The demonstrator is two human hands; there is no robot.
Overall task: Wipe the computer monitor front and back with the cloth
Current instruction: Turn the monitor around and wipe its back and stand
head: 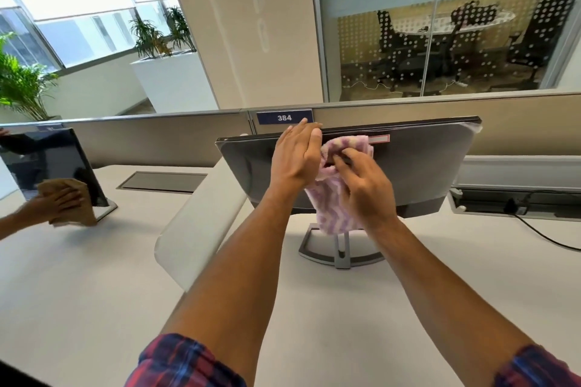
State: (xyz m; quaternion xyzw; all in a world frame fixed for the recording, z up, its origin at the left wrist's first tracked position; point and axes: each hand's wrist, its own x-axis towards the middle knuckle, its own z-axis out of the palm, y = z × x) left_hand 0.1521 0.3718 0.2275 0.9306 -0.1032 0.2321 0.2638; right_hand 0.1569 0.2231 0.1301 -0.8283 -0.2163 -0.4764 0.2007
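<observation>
The computer monitor (421, 163) stands on the white desk with its dark grey back turned toward me, on a silver stand (341, 253). My right hand (361, 188) grips a pink-and-white striped cloth (333, 214) against the monitor's back, near its upper middle; the cloth hangs down below the hand. My left hand (295, 155) lies with straight fingers on the monitor's top edge, just left of the cloth.
A second monitor (59, 160) stands at the left, where another person's hand (59, 203) holds a tan cloth. A white curved divider (195, 229) separates the desks. A grey partition with a "384" label (284, 118) runs behind. A black cable (540, 234) trails at right.
</observation>
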